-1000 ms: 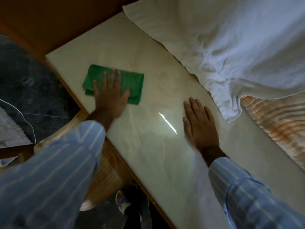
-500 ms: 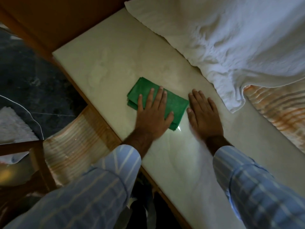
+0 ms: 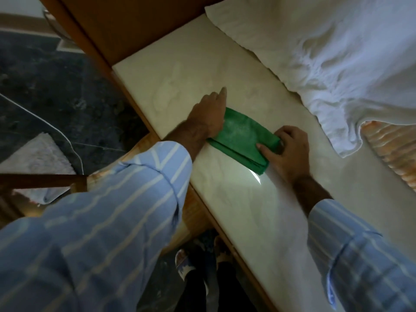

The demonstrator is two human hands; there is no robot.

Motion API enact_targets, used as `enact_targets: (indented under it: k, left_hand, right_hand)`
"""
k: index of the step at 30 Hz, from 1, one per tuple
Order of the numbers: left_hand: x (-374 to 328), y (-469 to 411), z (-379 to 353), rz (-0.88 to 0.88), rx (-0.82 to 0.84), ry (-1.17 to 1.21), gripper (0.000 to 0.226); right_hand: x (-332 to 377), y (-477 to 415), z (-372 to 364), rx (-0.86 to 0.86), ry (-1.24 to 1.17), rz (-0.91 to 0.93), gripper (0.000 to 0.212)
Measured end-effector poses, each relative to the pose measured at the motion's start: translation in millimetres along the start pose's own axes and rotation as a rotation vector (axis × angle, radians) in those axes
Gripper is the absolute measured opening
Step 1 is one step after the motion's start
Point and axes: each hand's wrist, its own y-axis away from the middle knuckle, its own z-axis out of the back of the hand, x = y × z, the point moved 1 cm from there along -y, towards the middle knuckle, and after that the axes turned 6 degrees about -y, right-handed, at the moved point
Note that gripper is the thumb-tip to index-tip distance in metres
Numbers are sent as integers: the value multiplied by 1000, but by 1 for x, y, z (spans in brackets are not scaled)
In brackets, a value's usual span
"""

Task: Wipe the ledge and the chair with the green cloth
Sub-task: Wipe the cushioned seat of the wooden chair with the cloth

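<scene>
Green cloth (image 3: 240,137) on ledge (image 3: 180,70), pinched by right fingers (image 3: 264,152).

The cloth (image 3: 240,138) lies mid-frame on the ledge (image 3: 180,70), between both hands. A sheet (image 3: 326,52) covers the ledge's upper right. The chair (image 3: 33,181) stands lower left.

Folded green cloth (image 3: 242,138) lies flat on the pale stone ledge (image 3: 171,70), near its front edge. Right hand (image 3: 288,152) grips the cloth's right end, thumb on top. Left hand (image 3: 210,113) rests at its left end, fingers extended. White bedsheet (image 3: 326,52) overhangs the ledge's rear edge.
</scene>
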Motion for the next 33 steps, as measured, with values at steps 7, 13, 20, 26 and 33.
enact_targets:
  k: [7, 13, 20, 26, 33]
  left_hand:
    - [64, 60, -7, 89, -135, 616, 22]
    - [130, 150, -54, 327, -382, 1061, 22]
    - [204, 257, -137, 650, -522, 1305, 23]
    - [272, 296, -226, 851, -561, 1385, 31]
    - [336, 279, -287, 1103, -612, 1124, 36]
  right_hand:
    - [47, 20, -18, 76, -626, -121, 30]
    - [126, 36, -83, 148, -688, -107, 15]
    - [188, 77, -178, 412, -563, -47, 24]
    - [175, 107, -292, 754, -535, -281, 29]
    - [151, 100, -403, 767, -414, -446, 26]
